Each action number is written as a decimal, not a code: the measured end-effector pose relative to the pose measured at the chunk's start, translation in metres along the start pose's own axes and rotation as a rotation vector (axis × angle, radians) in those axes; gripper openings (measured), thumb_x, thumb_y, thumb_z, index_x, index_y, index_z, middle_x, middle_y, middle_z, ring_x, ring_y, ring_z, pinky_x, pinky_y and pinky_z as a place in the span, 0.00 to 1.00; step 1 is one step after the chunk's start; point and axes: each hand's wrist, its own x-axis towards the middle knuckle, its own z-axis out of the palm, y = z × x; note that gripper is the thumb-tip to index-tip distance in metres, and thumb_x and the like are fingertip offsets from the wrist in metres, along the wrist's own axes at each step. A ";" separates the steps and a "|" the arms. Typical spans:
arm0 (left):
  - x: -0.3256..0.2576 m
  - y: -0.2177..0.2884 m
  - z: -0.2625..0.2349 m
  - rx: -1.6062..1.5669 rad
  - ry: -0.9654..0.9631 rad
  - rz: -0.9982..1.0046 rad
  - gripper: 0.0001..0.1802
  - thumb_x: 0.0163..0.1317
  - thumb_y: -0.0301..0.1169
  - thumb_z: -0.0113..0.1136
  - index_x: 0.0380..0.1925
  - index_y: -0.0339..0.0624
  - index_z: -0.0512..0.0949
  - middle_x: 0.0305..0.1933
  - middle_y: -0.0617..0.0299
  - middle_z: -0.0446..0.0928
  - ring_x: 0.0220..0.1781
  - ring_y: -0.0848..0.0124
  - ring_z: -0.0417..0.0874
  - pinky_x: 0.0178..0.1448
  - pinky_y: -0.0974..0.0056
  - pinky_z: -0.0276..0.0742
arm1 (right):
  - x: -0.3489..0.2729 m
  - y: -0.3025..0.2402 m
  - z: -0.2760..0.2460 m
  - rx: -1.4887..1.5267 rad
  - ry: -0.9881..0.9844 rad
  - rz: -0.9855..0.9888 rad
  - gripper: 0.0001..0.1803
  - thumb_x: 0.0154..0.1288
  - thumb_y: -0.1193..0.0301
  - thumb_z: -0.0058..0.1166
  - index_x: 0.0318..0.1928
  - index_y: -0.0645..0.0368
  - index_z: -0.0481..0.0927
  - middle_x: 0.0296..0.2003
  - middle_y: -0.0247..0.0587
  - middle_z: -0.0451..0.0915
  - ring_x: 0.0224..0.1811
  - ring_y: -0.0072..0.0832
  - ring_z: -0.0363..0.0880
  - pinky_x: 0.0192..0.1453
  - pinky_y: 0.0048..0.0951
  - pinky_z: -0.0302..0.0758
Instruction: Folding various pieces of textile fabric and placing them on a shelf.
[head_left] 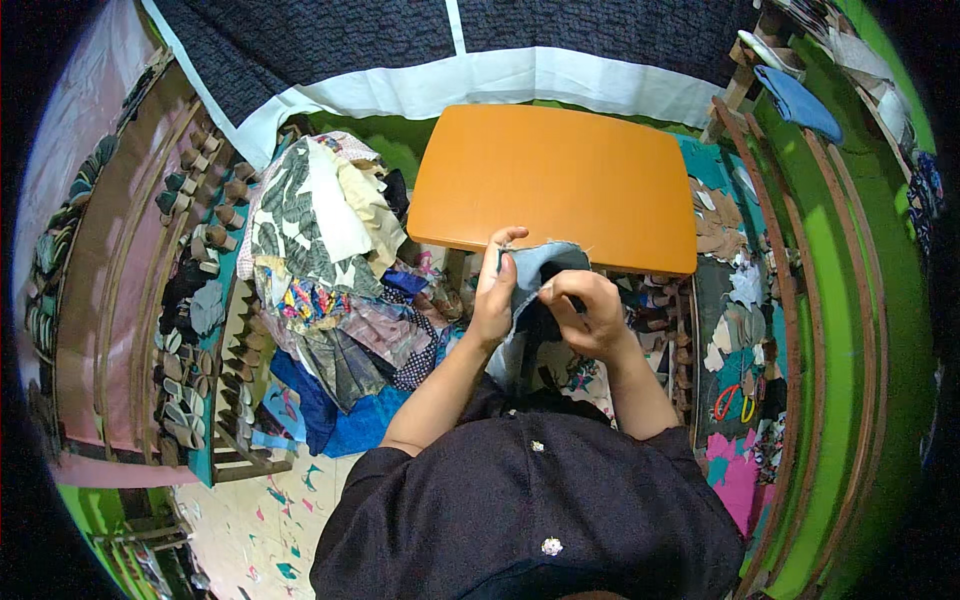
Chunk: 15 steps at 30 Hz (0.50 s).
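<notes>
Showing two bare hands raised at the near edge of an orange tabletop (555, 175), the view centres on a frayed denim piece (530, 268) held between them, in front of the wearer's dark shirt (530, 490). The left hand (492, 292) grips the cloth's left side between thumb and bent fingers; the right hand (588, 312) has its fingers curled and its fingertips drawn together, pinching the cloth's right portion. Hands and cloth hide part of the table's near edge, and the shirt covers much of the ground below. To the left, a tall heap of mixed fabrics (345, 225) crowds the table's side, with a bright blue cloth (362, 420) at its foot. Farther left, a rack (235, 330) bears rows of shoe-shaped forms (183, 405). Coloured scraps (287, 505) litter the pale floor (235, 535). To the right, shelving holds brown and white cut pieces, red and yellow looped handles (728, 402) and a magenta cloth (735, 482); a folded blue cloth (800, 103) lies higher up. A dark textured curtain (590, 30) with a white border closes off the far side.
</notes>
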 end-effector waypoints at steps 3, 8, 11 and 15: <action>-0.003 -0.002 0.002 -0.307 -0.016 -0.051 0.24 0.63 0.42 0.37 0.52 0.36 0.58 0.47 0.57 0.64 0.47 0.72 0.67 0.53 0.70 0.61 | 0.011 -0.007 -0.007 -0.047 -0.090 -0.100 0.06 0.51 0.83 0.43 0.27 0.61 0.73 0.23 0.42 0.69 0.21 0.33 0.70 0.26 0.25 0.65; -0.010 -0.005 0.004 -0.653 0.024 -0.128 0.25 0.55 0.37 0.39 0.52 0.37 0.57 0.44 0.56 0.66 0.47 0.70 0.70 0.52 0.67 0.64 | 0.018 -0.012 -0.011 0.119 -0.226 0.227 0.08 0.46 0.84 0.41 0.26 0.62 0.73 0.23 0.39 0.66 0.26 0.30 0.66 0.29 0.24 0.62; -0.016 -0.004 0.002 -0.668 0.026 -0.162 0.25 0.55 0.36 0.41 0.53 0.38 0.57 0.43 0.56 0.67 0.47 0.69 0.71 0.50 0.68 0.66 | 0.018 -0.013 -0.011 0.095 -0.314 0.161 0.13 0.45 0.81 0.46 0.36 0.61 0.71 0.26 0.40 0.66 0.29 0.33 0.67 0.36 0.22 0.63; -0.022 -0.005 -0.004 -0.570 0.086 -0.288 0.23 0.57 0.25 0.44 0.53 0.40 0.57 0.43 0.56 0.68 0.45 0.70 0.71 0.49 0.68 0.67 | 0.009 -0.012 -0.004 -0.060 -0.380 0.236 0.19 0.45 0.80 0.54 0.41 0.61 0.69 0.33 0.47 0.72 0.35 0.41 0.73 0.40 0.32 0.69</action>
